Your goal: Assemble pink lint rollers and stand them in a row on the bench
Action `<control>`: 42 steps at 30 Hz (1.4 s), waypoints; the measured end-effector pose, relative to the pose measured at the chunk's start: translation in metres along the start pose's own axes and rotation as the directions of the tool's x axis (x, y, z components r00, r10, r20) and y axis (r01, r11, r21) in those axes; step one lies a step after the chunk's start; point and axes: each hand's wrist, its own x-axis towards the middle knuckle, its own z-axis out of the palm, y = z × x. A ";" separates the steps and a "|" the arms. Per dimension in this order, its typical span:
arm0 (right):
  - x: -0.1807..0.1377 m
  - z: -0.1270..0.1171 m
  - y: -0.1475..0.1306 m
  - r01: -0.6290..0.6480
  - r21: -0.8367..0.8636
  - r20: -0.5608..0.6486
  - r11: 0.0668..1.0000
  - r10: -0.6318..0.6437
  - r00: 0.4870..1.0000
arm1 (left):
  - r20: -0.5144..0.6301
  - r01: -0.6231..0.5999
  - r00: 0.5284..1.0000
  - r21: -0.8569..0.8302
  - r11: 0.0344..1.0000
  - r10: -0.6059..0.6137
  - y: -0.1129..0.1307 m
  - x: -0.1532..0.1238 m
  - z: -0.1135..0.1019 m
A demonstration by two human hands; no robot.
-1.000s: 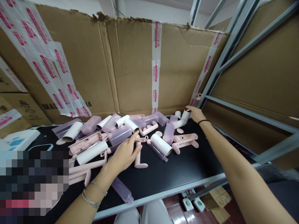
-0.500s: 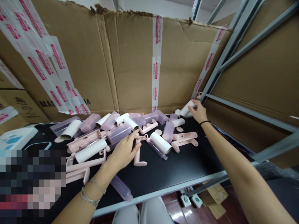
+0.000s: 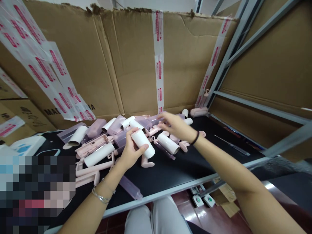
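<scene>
Holding a white tube (image 3: pixel 143 143) well out in front of the cardboard wall (image 3: pixel 136 71), the left hand (image 3: pixel 131 150) had its thumb laid on the near side and its fingers curled round the far side, open only as wide as the tube; the tube was tilted, one end toward the cardboard wall and the other away from it; whether it touched the pink bracket (image 3: pixel 147 163) partly hidden behind it could not be told.

Nearer the cardboard wall, the right hand (image 3: pixel 175 126) was blurred, its thumb and fingers loosely parted, with nothing seen in its grip; a pink handle (image 3: pixel 154 130) and a purple case (image 3: pixel 151 121) lay near its fingertips, though contact could not be made out; on the black table (image 3: pixel 175 180), a second tube (image 3: pixel 168 143) lay on its side in front of the cardboard wall, a purple bottle (image 3: pixel 163 152) just beside it; a screwdriver (image 3: pixel 232 145) lay well forward of the cardboard wall's right end.

For a good hold, light and even pressure seemed best, as thin sides might dent; the thumb was best kept off the tube's end; the right fingers probably needed care too, since loose parts crowded the cardboard wall's foot and could easily roll.
</scene>
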 end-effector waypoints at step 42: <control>-0.034 0.104 -0.042 0.228 0.039 -0.318 0.973 -0.204 0.926 | -0.262 0.069 0.873 -0.769 0.636 -0.412 0.020 0.000 0.017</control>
